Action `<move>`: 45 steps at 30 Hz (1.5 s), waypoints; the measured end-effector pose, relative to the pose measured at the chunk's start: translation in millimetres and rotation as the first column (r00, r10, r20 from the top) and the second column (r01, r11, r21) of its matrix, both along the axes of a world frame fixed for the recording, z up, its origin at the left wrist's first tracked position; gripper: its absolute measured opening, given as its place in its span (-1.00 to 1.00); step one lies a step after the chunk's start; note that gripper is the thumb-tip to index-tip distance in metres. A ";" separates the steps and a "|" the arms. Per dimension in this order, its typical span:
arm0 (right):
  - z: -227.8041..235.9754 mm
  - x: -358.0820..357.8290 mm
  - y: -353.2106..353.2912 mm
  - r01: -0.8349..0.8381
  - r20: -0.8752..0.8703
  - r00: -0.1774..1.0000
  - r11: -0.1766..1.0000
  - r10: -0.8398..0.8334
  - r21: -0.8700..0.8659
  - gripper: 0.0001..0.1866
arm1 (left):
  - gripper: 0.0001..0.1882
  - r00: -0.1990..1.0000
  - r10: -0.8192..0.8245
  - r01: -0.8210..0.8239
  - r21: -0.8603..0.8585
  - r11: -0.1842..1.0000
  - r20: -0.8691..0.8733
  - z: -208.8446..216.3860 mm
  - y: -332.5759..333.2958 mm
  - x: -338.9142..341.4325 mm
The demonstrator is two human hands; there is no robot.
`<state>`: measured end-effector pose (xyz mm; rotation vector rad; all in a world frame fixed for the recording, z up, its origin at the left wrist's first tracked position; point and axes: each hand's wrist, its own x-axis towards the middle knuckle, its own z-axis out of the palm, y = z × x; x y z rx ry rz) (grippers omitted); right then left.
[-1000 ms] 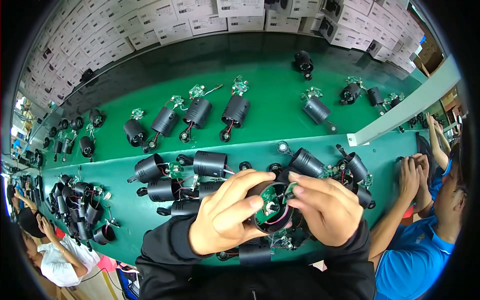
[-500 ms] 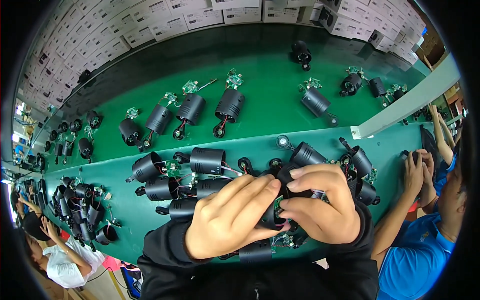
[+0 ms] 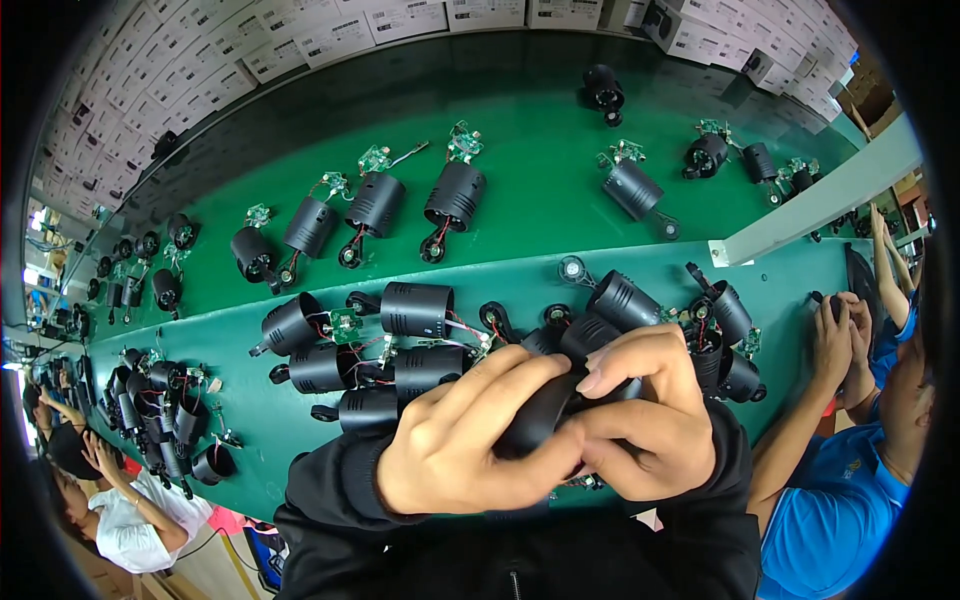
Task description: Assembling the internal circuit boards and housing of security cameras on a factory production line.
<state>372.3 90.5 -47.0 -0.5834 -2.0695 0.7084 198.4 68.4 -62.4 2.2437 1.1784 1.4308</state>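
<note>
At the near middle of the bench, my left hand (image 3: 450,440) is closed around a black cylindrical housing (image 3: 532,415), fingers over its top and thumb along its near side. My right hand (image 3: 655,425) meets it from the right, fingers and thumb bent round a black part (image 3: 606,397) against the housing's end. Most of that part and the housing's inside are hidden by my fingers. Beyond my hands lie similar slotted housings (image 3: 417,309), with wires and a small green circuit board (image 3: 345,325) hanging out.
More housings (image 3: 455,197) stand on the raised green shelf (image 3: 540,170), and a heap (image 3: 165,410) lies at left. White boxes (image 3: 405,20) line the back. A pale metal post (image 3: 820,195) slants at right. Co-workers sit either side, one in a blue shirt (image 3: 820,520).
My hands have closed more tightly together. The green circuit board that showed between them is out of sight, and the black housing has tilted in my left hand.
</note>
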 end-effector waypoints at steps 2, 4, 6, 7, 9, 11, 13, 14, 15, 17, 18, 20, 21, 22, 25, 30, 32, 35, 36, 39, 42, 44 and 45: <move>-0.6 2.8 -1.0 0.013 -0.009 1.000 1.000 -0.013 -0.026 -0.86 | -0.52 0.999 -0.036 0.039 -0.094 0.995 0.036 1.2 -2.3 1.1; 0.7 5.4 -1.9 0.030 -0.023 0.999 0.997 -0.032 -0.067 -0.85 | -0.47 0.989 -0.087 0.117 -0.264 0.957 0.120 5.5 -5.1 0.5; -0.7 7.7 -3.0 0.041 -0.031 0.999 0.995 -0.044 -0.088 -0.85 | -0.44 0.981 -0.109 0.160 -0.345 0.925 0.163 4.5 -5.1 0.9; -0.9 8.8 -4.9 0.053 -0.044 0.997 0.996 -0.056 -0.072 -0.89 | -0.41 0.977 -0.134 0.183 -0.325 0.928 0.168 2.8 -4.6 1.0; -1.5 10.7 -8.8 0.076 -0.070 0.994 0.996 -0.079 -0.042 -0.93 | -0.35 0.967 -0.182 0.227 -0.287 0.931 0.177 -1.0 -3.4 1.3; -1.4 12.1 -9.2 0.087 -0.086 0.992 0.996 -0.089 -0.027 -0.92 | -0.32 0.962 -0.205 0.248 -0.268 0.931 0.180 -0.1 -2.7 2.2; -2.8 12.7 -7.1 0.065 -0.083 0.995 0.989 -0.054 0.133 -0.85 | -0.32 0.932 -0.246 0.315 -0.260 0.913 0.266 3.5 -1.5 3.0; -3.8 12.5 -6.2 0.053 -0.079 0.996 0.976 -0.037 0.212 -0.81 | -0.31 0.913 -0.265 0.348 -0.254 0.902 0.310 5.1 -1.1 3.0; -4.6 12.3 -5.8 0.040 -0.073 0.997 0.956 -0.020 0.289 -0.77 | -0.31 0.892 -0.283 0.380 -0.246 0.891 0.353 6.1 -0.9 2.6; -8.0 9.7 -6.4 0.071 -0.081 0.996 0.942 -0.046 0.327 -0.75 | -0.31 0.882 -0.292 0.405 -0.277 0.871 0.371 3.3 -1.4 -0.5; -9.8 8.2 -7.0 0.103 -0.089 0.993 0.926 -0.076 0.363 -0.74 | -0.31 0.870 -0.302 0.433 -0.307 0.848 0.390 1.0 -1.7 -2.5; -12.8 5.0 -7.7 0.166 -0.109 0.985 0.887 -0.131 0.431 -0.70 | -0.31 0.845 -0.318 0.485 -0.364 0.795 0.430 -2.0 -2.7 -6.6; -13.6 3.4 -7.6 0.165 -0.107 0.985 0.887 -0.132 0.431 -0.70 | -0.31 0.844 -0.319 0.486 -0.363 0.795 0.431 -2.2 -2.5 -8.5; -14.2 1.4 -7.1 0.157 -0.116 0.986 0.899 -0.119 0.409 -0.70 | -0.31 0.847 -0.321 0.482 -0.360 0.799 0.424 -2.2 -2.2 -10.5; -15.9 -4.5 -5.5 0.126 -0.145 0.986 0.932 -0.080 0.339 -0.71 | -0.32 0.857 -0.324 0.470 -0.350 0.810 0.400 -1.6 -1.4 -16.0; -21.5 -10.2 -6.0 0.109 -0.123 0.990 0.943 -0.074 0.315 -0.70 | -0.33 0.866 -0.311 0.455 -0.360 0.815 0.391 -2.9 -1.4 -20.1; -24.2 -10.1 -4.3 0.132 -0.116 0.989 0.910 -0.094 0.394 -0.72 | -0.33 0.862 -0.323 0.465 -0.356 0.811 0.391 -5.9 0.6 -21.0; -26.8 -4.8 2.6 0.204 -0.116 0.979 0.763 -0.168 0.614 -0.75 | -0.34 0.846 -0.373 0.503 -0.342 0.793 0.379 -11.6 6.1 -18.1; -24.4 -2.3 4.7 0.219 -0.123 0.975 0.760 -0.183 0.612 -0.75 | -0.34 0.844 -0.386 0.513 -0.346 0.786 0.374 -11.8 8.7 -15.4; -8.0 14.1 12.6 0.034 -0.078 0.997 0.952 -0.011 0.304 -0.81 | -0.44 0.908 -0.285 0.357 -0.210 0.910 0.308 -9.3 14.5 5.6; -3.8 30.1 15.8 -0.004 -0.068 0.998 0.989 0.014 0.151 -0.82 | -0.47 0.936 -0.247 0.290 -0.152 0.945 0.250 -5.4 19.7 20.8; -4.2 37.5 16.2 0.039 -0.013 0.999 0.997 -0.039 0.060 -0.83 | -0.47 0.955 -0.223 0.252 -0.139 0.958 0.196 -4.8 22.7 27.5; -4.2 40.0 17.1 0.061 0.018 0.998 0.998 -0.061 0.015 -0.83 | -0.48 0.963 -0.208 0.232 -0.131 0.964 0.172 -4.7 24.7 29.7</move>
